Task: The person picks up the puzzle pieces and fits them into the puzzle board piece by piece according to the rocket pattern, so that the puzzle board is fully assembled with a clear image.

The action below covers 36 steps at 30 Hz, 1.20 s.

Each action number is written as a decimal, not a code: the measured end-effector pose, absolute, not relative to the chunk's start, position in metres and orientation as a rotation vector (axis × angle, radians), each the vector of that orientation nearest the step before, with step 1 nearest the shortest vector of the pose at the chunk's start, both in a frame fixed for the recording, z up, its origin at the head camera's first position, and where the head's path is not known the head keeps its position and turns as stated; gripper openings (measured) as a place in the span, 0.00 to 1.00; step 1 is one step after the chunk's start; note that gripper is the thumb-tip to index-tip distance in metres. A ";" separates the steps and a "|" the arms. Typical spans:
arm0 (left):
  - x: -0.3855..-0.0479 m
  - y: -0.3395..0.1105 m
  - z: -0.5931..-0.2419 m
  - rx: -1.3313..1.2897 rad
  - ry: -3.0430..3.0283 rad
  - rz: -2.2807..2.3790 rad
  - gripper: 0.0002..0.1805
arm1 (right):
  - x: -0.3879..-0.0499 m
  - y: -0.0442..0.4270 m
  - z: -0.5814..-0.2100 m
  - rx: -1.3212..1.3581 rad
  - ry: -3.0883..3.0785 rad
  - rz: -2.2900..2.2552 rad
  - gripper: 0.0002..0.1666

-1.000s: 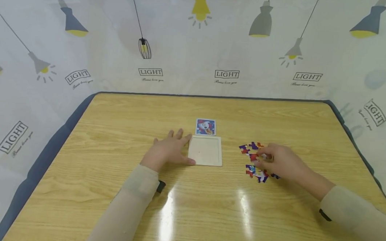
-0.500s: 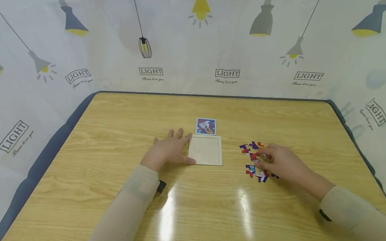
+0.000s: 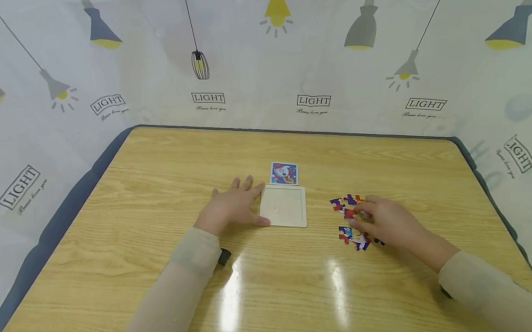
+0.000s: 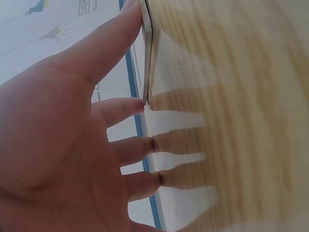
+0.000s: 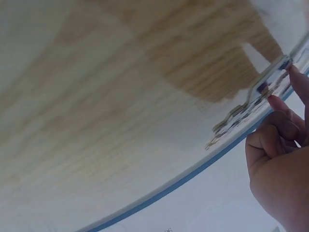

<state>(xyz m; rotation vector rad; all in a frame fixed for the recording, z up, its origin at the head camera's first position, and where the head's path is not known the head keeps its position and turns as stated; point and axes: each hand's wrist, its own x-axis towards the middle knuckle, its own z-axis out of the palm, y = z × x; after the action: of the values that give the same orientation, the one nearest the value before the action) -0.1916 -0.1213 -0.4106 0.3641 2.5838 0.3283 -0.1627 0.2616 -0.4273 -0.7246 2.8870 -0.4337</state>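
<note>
With left fingers (image 3: 248,184) wide against the pale tray (image 3: 286,207), right fingers (image 3: 366,207) slightly parted (cannot tell if pinching) at puzzle pieces (image 3: 346,232) on the worktop (image 3: 283,272) alongside. Probably light, stiff, slippery; best lifted by opposite edges.

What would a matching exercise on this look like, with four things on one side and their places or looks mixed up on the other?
1. Left hand
2. Right hand
3. Board
4. Picture card

A. Plain and pale
B. Touching the board's left side
C. Colourful, just beyond the board
D. At the puzzle pieces

Pairs: 1-B, 2-D, 3-A, 4-C.
</note>
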 end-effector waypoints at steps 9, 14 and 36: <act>-0.191 -0.119 -0.411 0.346 2.577 0.335 0.60 | -0.162 0.266 -0.430 -0.889 2.946 -0.385 0.15; -0.191 -0.119 -0.411 0.347 2.579 0.337 0.60 | -0.165 0.272 -0.430 -0.923 2.963 -0.377 0.14; -0.191 -0.120 -0.413 0.330 2.585 0.345 0.59 | -0.232 0.145 -0.397 -0.760 2.817 -0.602 0.22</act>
<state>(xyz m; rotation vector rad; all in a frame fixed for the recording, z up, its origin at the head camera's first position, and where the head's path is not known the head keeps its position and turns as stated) -0.1912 -0.1198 -0.4129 0.3302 2.5852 0.3446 -0.2319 0.1446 -0.3968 -0.7600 2.8173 -0.6023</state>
